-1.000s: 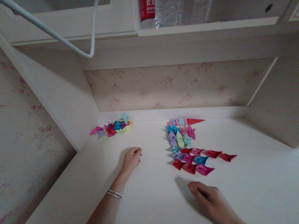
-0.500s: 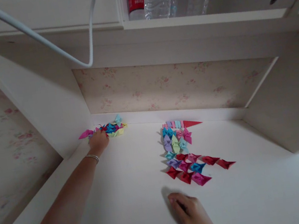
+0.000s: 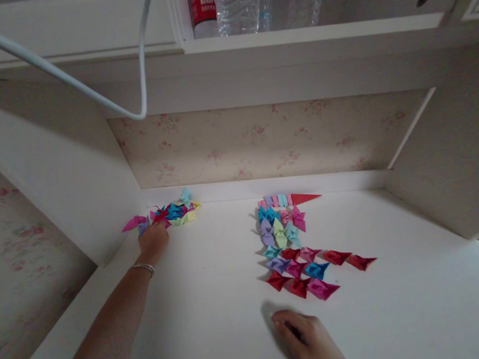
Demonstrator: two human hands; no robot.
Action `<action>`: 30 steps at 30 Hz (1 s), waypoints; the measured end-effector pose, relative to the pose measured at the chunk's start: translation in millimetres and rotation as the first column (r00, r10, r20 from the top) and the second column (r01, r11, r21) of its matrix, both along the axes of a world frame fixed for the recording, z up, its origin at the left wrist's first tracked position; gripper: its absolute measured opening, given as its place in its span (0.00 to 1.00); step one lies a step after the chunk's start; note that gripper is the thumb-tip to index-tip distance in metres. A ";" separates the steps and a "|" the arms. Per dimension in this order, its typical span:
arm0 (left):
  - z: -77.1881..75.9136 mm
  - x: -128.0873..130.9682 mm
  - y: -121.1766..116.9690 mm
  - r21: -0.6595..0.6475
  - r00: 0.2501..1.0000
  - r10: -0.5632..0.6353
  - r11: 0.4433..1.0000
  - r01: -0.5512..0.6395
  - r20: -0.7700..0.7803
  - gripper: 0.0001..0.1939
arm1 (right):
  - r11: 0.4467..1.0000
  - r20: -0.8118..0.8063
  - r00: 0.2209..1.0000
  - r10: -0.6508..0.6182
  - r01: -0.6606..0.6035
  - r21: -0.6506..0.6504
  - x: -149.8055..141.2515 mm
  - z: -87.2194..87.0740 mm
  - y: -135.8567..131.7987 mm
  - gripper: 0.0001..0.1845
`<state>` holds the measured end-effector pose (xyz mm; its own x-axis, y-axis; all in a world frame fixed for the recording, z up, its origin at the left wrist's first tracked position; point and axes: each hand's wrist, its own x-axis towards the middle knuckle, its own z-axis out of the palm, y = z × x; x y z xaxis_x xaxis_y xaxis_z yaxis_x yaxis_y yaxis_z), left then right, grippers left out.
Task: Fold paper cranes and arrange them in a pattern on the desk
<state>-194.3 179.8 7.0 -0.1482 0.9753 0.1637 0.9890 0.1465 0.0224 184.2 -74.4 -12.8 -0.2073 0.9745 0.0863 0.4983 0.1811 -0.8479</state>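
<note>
Paper pile meets the left hand, grip unclear; the right hand curls loosely closed, seemingly empty.

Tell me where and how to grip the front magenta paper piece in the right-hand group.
I'd pinch the magenta paper piece by its pointed right end, coming from the right. That tip juts out free, while a red piece lies close at its left and a blue one just behind. Folded paper could crush, so go lightly.
</note>
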 end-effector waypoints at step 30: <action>43.5 2.1 -73.9 0.269 0.759 -0.037 0.945 -0.184 0.650 0.16 | 0.999 0.000 1.000 0.002 -0.002 0.047 -2.9 7.7 -7.9 0.16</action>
